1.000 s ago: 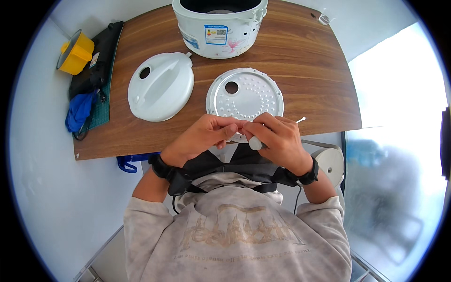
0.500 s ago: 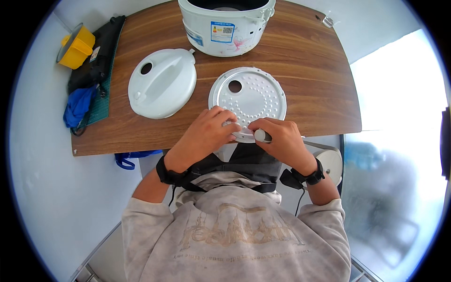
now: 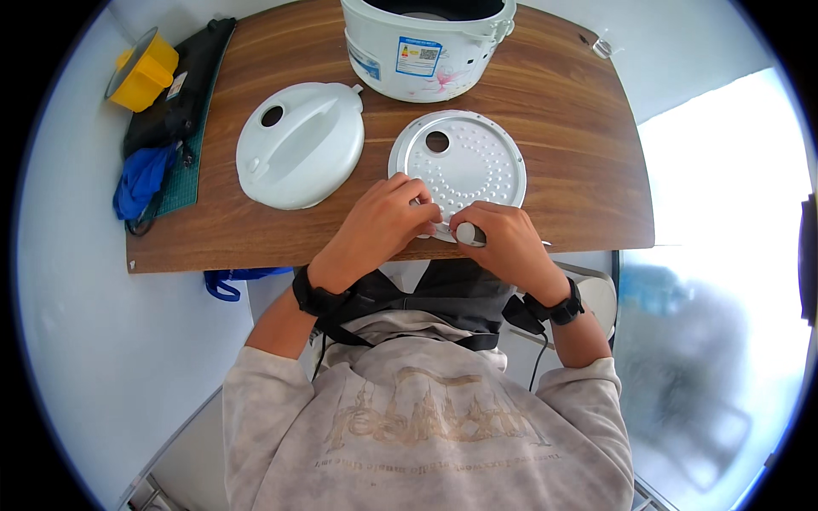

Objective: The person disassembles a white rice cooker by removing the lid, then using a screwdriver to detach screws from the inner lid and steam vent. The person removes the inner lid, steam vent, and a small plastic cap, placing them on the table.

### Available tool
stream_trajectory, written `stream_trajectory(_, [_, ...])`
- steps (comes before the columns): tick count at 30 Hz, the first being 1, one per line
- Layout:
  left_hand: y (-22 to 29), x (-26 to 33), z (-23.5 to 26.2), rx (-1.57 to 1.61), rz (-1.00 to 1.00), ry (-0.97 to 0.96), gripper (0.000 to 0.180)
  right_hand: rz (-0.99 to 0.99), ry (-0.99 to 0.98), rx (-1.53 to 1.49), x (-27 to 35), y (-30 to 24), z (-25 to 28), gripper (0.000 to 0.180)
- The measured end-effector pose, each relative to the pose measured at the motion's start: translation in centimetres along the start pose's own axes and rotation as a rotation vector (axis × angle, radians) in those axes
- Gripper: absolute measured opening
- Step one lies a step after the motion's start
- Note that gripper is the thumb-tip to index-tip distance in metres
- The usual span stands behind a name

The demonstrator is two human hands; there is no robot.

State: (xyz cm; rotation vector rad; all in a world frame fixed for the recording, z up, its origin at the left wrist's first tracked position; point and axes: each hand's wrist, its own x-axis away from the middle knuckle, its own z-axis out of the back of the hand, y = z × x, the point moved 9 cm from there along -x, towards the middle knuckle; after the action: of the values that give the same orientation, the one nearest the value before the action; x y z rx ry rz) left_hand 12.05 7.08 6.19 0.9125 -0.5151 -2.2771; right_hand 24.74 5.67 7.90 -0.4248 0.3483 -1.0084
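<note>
A round perforated metal inner lid plate [image 3: 464,157] lies flat on the wooden table [image 3: 588,170]. My left hand [image 3: 379,226] rests on its near left rim, fingers curled over the edge. My right hand [image 3: 503,243] is at the near edge of the plate, pinching a small grey-white rounded piece [image 3: 466,233] against the rim. A white outer cooker lid [image 3: 298,145] lies to the left of the plate. The white rice cooker body [image 3: 426,43] stands open at the far side of the table.
At the table's left end lie a dark pouch [image 3: 179,94] on a green mat, a yellow cup-like object [image 3: 145,72] and a blue strap bundle [image 3: 141,179]. A small clear item [image 3: 603,44] sits at the far right corner. White floor surrounds the table.
Both hands have come down from in front of my chest onto the near rim of the metal plate, carrying the small piece with them. The view has shifted slightly.
</note>
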Motion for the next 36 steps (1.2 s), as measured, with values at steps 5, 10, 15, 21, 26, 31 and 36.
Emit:
stream_trajectory(5, [-0.29, 0.19, -0.32, 0.019, 0.016, -0.019, 0.014, 0.006, -0.024, 0.07, -0.29, -0.17, -0.6, 0.025])
stream_trajectory(10, [-0.29, 0.22, -0.14, 0.038, 0.018, -0.015, 0.014, 0.016, -0.059, 0.078, -0.37, -0.34, -0.92, 0.025])
stream_trajectory(15, [-0.4, 0.12, -0.17, 0.048, 0.015, -0.019, 0.014, 0.009, -0.082, 0.08, -0.64, -0.43, -0.68, 0.026])
stream_trajectory(21, [-0.55, 0.19, -0.29, 0.049, 0.025, -0.019, 0.014, -0.016, -0.083, 0.085, -0.69, -0.33, -0.56, 0.025])
stream_trajectory(26, [-0.47, 0.2, -0.33, 0.041, 0.027, -0.022, 0.014, -0.036, -0.097, 0.08, -0.69, -0.17, -0.59, 0.023])
stream_trajectory(31, [-0.61, 0.35, -0.54, 0.038, 0.018, -0.028, 0.014, -0.041, -0.102, 0.095, -0.88, 0.0, -0.95, 0.023])
stream_trajectory(36, [-0.58, 0.39, -0.6, 0.041, 0.017, -0.03, 0.015, -0.043, -0.109, 0.105, -0.93, -0.12, -0.84, 0.024])
